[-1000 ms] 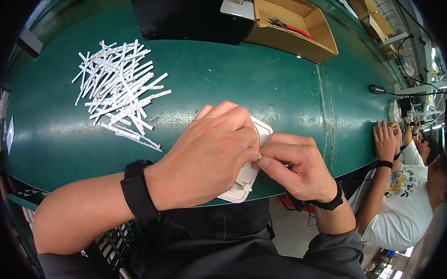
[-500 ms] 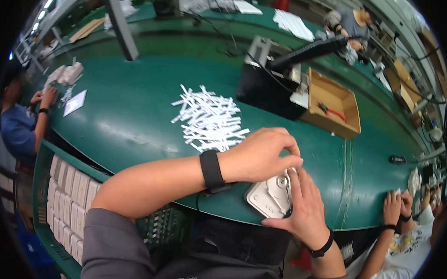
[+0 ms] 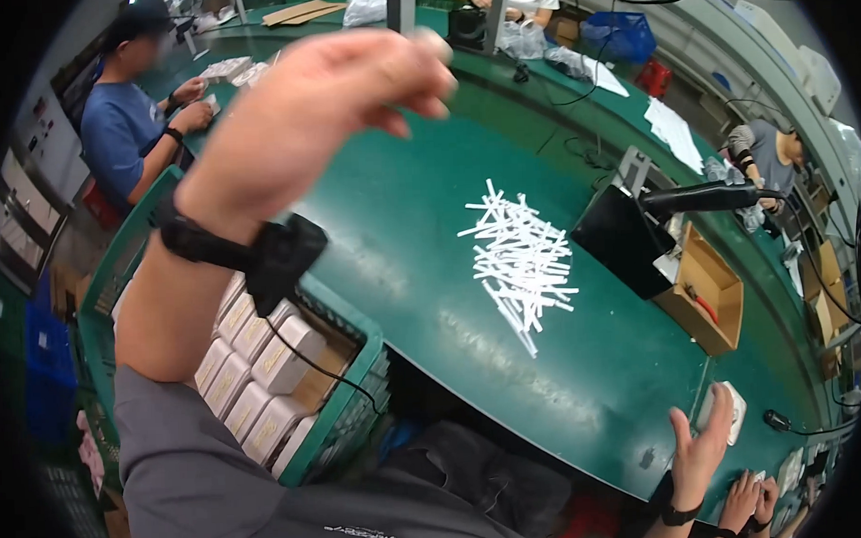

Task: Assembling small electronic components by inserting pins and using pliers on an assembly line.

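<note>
"Where is the near hand?"

"The left hand point(image 3: 329, 90) is up high, over by the green crate point(image 3: 340, 305). Its fingers bend a bit, but it's blurry, so I can't tell if they pinch anything."

"What's in the crate?"

"White boxes point(image 3: 286, 355), in rows. I'd keep that hand up well above them, so nothing gets bumped. Mind the black thing on the wrist too. Its wire point(image 3: 325, 369) hangs down over the boxes and could catch."

"And the other hand?"

"The right hand point(image 3: 700, 451) is way over to the right. Its thumb and fingers are spread wide, not squeezing."

"So where's the white case point(image 3: 737, 415)?"

"On the green table point(image 3: 430, 269), right by those fingers. They hide part of it. I can't tell if they touch it."

"How should you hold it?"

"By its sides, I think, with soft fingers. Look at it first! Don't grab while looking away."

"What about the white strips point(image 3: 523, 256)?"

"They're in a messy heap past the crate. Keep your arms off, or they'll slide. The cardboard box point(image 3: 722, 325) is farther back, out of the way."
</note>
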A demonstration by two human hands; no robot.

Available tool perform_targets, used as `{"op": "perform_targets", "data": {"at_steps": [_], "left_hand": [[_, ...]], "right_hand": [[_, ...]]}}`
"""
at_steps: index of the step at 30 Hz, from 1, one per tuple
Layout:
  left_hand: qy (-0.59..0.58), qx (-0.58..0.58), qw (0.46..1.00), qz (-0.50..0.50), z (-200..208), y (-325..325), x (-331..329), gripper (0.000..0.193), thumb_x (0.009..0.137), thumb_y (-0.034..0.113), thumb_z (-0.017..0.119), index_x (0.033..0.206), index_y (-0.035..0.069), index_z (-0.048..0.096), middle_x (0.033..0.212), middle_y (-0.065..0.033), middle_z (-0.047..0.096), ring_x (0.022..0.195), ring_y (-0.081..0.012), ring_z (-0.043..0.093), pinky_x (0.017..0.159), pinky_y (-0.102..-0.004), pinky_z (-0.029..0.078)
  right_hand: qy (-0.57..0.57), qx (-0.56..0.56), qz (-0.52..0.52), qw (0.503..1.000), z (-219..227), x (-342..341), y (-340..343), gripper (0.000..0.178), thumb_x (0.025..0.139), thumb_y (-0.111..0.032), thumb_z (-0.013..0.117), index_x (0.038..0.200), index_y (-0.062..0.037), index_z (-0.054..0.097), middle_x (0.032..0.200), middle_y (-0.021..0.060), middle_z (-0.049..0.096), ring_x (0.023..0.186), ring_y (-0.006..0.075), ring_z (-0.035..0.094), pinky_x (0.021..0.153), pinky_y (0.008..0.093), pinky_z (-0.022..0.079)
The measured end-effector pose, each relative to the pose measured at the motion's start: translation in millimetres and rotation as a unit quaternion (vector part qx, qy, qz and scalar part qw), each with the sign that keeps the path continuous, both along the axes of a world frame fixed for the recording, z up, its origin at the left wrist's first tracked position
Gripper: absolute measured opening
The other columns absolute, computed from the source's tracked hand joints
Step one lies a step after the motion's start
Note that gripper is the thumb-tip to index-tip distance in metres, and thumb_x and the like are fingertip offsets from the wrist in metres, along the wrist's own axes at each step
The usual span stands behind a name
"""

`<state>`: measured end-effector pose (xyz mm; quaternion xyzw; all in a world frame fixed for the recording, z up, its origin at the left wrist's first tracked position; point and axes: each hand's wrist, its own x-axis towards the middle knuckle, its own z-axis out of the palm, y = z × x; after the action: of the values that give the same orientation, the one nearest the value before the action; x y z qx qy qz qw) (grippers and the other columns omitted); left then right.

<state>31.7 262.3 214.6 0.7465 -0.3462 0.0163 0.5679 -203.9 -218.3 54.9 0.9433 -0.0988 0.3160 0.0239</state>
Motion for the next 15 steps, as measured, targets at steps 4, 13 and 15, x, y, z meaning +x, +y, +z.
{"op": "perform_targets", "data": {"at_steps": [4, 13, 15], "left_hand": [[0.005, -0.028, 0.997, 0.076, 13, 51, -26, 0.027, 0.111, 0.029, 0.061, 0.108, 0.004, 0.07, 0.1, -0.0021, 0.069, 0.094, -0.0099, 0.064, 0.084, -0.027, 0.051], [0.087, 0.501, 0.852, 0.126, -147, 124, -112, 0.029, 0.091, 0.032, 0.081, 0.104, 0.007, 0.075, 0.101, -0.0167, 0.074, 0.098, -0.0371, 0.072, 0.086, -0.0468, 0.058], [0.007, 0.569, 0.808, 0.154, -191, 136, -134, 0.042, 0.087, 0.034, 0.084, 0.117, 0.007, 0.07, 0.107, -0.0181, 0.07, 0.101, -0.0399, 0.07, 0.087, -0.0479, 0.058]], "right_hand": [[0.145, 0.192, 0.194, 0.951, 6, 69, 82, 0.045, 0.084, -0.017, 0.087, 0.12, 0.0023, 0.068, 0.109, 0.0187, 0.072, 0.1, 0.0363, 0.07, 0.09, 0.044, 0.055], [0.256, 0.122, 0.27, 0.92, -45, 140, 147, 0.034, 0.089, -0.033, 0.081, 0.097, -0.0029, 0.068, 0.094, 0.016, 0.071, 0.087, 0.0395, 0.071, 0.073, 0.0493, 0.056], [0.232, 0.128, 0.288, 0.92, -50, 140, 144, 0.03, 0.091, -0.03, 0.079, 0.094, -0.0037, 0.065, 0.091, 0.0159, 0.069, 0.084, 0.0383, 0.07, 0.071, 0.0497, 0.056]]}}
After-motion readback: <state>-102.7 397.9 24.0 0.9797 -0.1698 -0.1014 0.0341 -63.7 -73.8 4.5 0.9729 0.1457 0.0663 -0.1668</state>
